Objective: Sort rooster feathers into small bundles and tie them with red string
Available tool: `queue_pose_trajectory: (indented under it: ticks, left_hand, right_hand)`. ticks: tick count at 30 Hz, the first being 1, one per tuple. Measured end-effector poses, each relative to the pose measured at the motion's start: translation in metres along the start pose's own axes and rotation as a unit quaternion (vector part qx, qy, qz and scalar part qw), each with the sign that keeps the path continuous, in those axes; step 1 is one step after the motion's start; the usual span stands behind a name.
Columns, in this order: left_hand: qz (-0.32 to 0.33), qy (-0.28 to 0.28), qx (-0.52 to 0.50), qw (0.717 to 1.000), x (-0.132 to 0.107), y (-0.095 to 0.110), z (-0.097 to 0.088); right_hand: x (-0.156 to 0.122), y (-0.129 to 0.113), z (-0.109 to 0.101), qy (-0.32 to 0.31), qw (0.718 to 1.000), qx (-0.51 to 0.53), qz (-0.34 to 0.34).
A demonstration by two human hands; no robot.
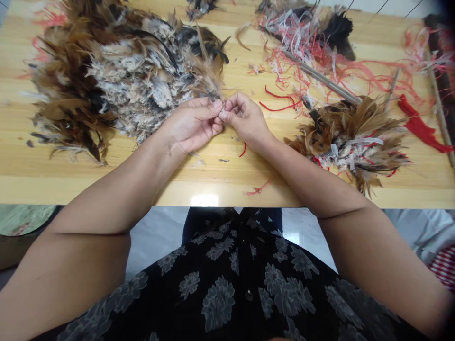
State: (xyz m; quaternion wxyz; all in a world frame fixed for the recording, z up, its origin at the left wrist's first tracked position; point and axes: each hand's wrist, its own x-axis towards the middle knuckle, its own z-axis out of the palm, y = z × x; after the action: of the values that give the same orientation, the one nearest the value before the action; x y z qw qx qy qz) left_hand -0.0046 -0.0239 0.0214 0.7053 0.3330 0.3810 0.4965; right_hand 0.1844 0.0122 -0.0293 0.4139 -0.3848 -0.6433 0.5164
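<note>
My left hand [195,122] and my right hand [248,119] meet above the table, fingertips pressed together. Between them is the base of a small brown feather bunch [210,78], its tips pointing up and away from me. My left thumb and fingers pinch this base. The right thumb and forefinger close on the same spot, and whatever fine piece they hold there is too small to make out. Just left of my hands lies a large heap of feathers [131,80], pale in the middle and brown and black around the edge.
A smaller feather bundle [350,137] with white and red strips lies right of my right forearm. Behind it are a thin stick [323,78], tangled pink and white strings [298,42] and a red strip bundle [419,125]. Red thread scraps [261,187] lie near the wooden table's [106,187] front edge.
</note>
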Motion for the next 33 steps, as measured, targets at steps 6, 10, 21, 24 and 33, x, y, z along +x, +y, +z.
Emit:
queue_pose_trajectory:
  ticks: [6,10,21,24,33]
  left_hand:
    - [0.025,-0.007,0.014,1.0,0.002,0.008,-0.011]
    - [0.035,-0.003,0.006,0.999,0.005,0.006,-0.013]
    - [-0.006,-0.012,-0.044,0.999,0.001,0.001,-0.002]
    - [-0.032,0.018,-0.071,0.997,-0.002,0.003,0.005]
    - [-0.042,0.043,-0.094,0.994,-0.002,0.01,0.01]
  right_hand:
    - [-0.001,-0.007,-0.005,-0.012,1.0,-0.016,-0.015]
    - [0.0,-0.008,-0.006,-0.009,1.0,-0.016,-0.014]
    - [0.003,0.0,-0.005,0.007,0.999,-0.031,-0.012]
    - [0.003,0.0,-0.006,0.002,0.999,-0.049,-0.02]
    - [-0.001,-0.012,-0.006,-0.006,0.998,-0.055,-0.018]
